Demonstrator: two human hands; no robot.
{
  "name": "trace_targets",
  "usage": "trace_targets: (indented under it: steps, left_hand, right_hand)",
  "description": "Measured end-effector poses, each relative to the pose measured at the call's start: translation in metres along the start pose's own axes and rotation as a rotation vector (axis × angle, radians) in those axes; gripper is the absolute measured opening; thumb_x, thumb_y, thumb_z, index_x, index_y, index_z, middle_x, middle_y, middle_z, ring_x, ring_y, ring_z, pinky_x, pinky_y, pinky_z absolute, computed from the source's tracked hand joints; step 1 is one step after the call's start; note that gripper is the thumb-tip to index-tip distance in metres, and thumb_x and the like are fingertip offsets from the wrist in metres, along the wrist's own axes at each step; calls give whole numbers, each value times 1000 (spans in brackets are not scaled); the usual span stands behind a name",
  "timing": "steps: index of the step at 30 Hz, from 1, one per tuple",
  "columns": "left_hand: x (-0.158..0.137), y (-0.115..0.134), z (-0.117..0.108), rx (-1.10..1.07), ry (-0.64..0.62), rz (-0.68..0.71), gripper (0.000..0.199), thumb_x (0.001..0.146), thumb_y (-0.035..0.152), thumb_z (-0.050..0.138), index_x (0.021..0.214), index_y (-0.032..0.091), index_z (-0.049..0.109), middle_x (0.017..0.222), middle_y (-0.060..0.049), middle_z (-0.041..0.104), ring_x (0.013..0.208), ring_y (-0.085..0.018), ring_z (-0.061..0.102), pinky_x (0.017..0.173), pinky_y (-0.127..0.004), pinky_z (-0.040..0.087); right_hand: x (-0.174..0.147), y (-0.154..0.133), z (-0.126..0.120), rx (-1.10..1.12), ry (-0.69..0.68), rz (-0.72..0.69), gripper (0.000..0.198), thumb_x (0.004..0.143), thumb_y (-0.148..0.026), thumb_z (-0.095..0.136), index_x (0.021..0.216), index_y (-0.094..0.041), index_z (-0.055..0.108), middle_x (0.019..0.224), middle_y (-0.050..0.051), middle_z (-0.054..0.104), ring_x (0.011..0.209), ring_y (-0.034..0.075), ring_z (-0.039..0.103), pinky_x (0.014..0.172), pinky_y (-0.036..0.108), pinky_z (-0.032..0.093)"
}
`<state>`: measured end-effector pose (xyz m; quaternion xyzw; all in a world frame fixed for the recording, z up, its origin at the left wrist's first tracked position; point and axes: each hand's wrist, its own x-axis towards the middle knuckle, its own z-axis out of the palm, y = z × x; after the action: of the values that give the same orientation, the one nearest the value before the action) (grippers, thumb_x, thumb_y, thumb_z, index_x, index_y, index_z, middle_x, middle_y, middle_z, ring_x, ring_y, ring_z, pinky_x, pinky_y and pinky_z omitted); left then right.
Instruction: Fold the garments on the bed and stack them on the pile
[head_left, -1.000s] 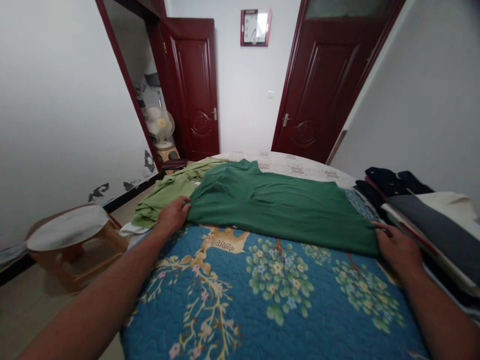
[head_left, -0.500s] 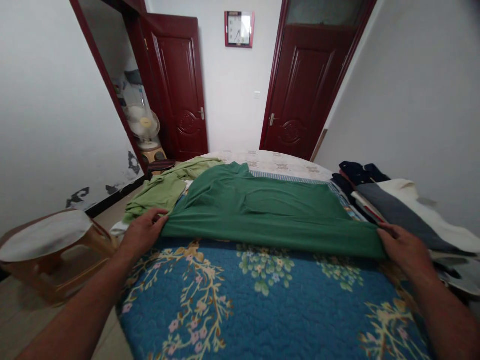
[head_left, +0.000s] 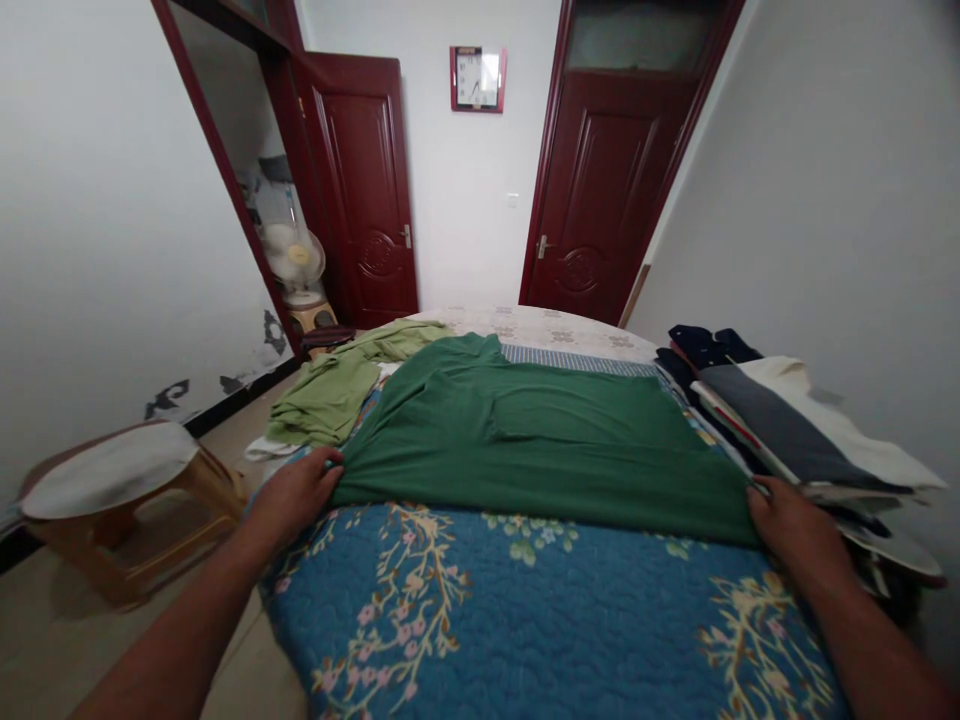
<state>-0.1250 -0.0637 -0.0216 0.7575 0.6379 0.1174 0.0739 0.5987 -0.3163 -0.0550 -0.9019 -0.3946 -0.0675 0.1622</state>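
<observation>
A dark green shirt (head_left: 540, 440) lies spread across a blue quilted cover with flowers (head_left: 555, 620). Its near edge is pulled straight between my two hands. My left hand (head_left: 311, 485) pinches the left end of that edge, and my right hand (head_left: 791, 525) grips the right end. The fingertips of both hands are partly hidden by the cloth. A light green garment (head_left: 326, 395) lies crumpled beyond my left hand. Just past my right hand rises a pile of folded clothes (head_left: 795, 420) in grey, cream and navy.
A plastic stool (head_left: 112, 470) with a pale top stands on the floor at the left. Behind the shirt is a patterned white tablecloth (head_left: 585, 325). An electric fan (head_left: 296, 255) stands in the left doorway. A wall closes off the right side.
The near edge of the shirt has come closer to me and lies flatter, covering more of the flowers. Both hands moved with it, still holding its ends. The view tilted up slightly.
</observation>
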Motion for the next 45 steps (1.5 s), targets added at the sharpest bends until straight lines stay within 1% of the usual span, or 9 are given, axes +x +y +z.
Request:
trace_targets:
  steps: [4, 8, 11, 15, 18, 25, 30, 37, 45]
  left_hand:
    - [11, 1, -12, 197, -93, -23, 42, 92, 48, 52, 122, 28, 74, 112, -14, 81, 107, -37, 76, 85, -43, 56]
    - [20, 20, -28, 287, -49, -6, 45, 94, 43, 53, 130, 26, 72, 121, -18, 79, 111, -40, 75, 85, -45, 56]
    - [39, 49, -33, 206, 15, 55, 45, 95, 37, 55, 135, 24, 71, 123, -17, 79, 115, -37, 73, 92, -43, 55]
    - [77, 92, -22, 97, 28, 127, 42, 97, 40, 60, 134, 23, 72, 128, -15, 78, 121, -33, 71, 100, -39, 53]
    - [104, 114, -4, 86, 7, 105, 43, 97, 46, 62, 131, 22, 73, 132, -17, 76, 123, -34, 70, 101, -41, 53]
    - [127, 118, 29, 64, -3, 11, 31, 98, 42, 59, 118, 27, 76, 125, -11, 80, 117, -30, 73, 96, -36, 54]
    - [129, 107, 37, 53, 64, -26, 33, 101, 38, 53, 124, 27, 73, 129, -12, 77, 120, -31, 71, 97, -39, 55]
    - [131, 109, 38, 41, 94, -33, 37, 100, 31, 51, 130, 25, 71, 134, -15, 74, 121, -34, 71, 97, -43, 57]
    - [150, 122, 26, 29, 143, 151, 45, 99, 34, 59, 141, 20, 65, 134, -17, 74, 128, -32, 67, 110, -42, 51]
  right_hand:
    - [-6, -11, -13, -95, -54, 24, 50, 99, -44, 39, 124, -19, 74, 111, 31, 76, 98, 44, 77, 83, 53, 55]
    - [-10, -24, -26, -243, -106, 51, 39, 97, -26, 39, 99, -23, 78, 98, 30, 75, 87, 43, 77, 71, 54, 52]
    - [-7, -46, -29, -311, -51, -93, 35, 96, -24, 44, 101, -22, 78, 102, 28, 75, 94, 41, 77, 79, 54, 55]
    - [-1, -106, -25, -217, -29, -357, 46, 102, -32, 43, 132, -12, 71, 126, 24, 74, 113, 36, 74, 100, 47, 55]
    - [-2, -165, -18, -95, -106, -489, 46, 103, -32, 43, 134, -12, 71, 133, 20, 73, 119, 33, 72, 104, 44, 53]
    - [-22, -265, 25, 106, -246, -774, 37, 103, -31, 53, 132, -18, 73, 129, 14, 75, 120, 27, 69, 106, 39, 51]
    - [-33, -279, 54, 96, -59, -742, 34, 104, -29, 52, 129, -24, 73, 136, 13, 71, 125, 29, 64, 102, 43, 52]
    - [-36, -277, 51, 202, 12, -841, 41, 104, -25, 50, 141, -23, 67, 142, 14, 67, 135, 32, 58, 110, 51, 50]
    - [-51, -298, 48, 276, -143, -1095, 35, 107, -25, 48, 127, -23, 76, 130, 10, 74, 117, 28, 64, 106, 47, 52]
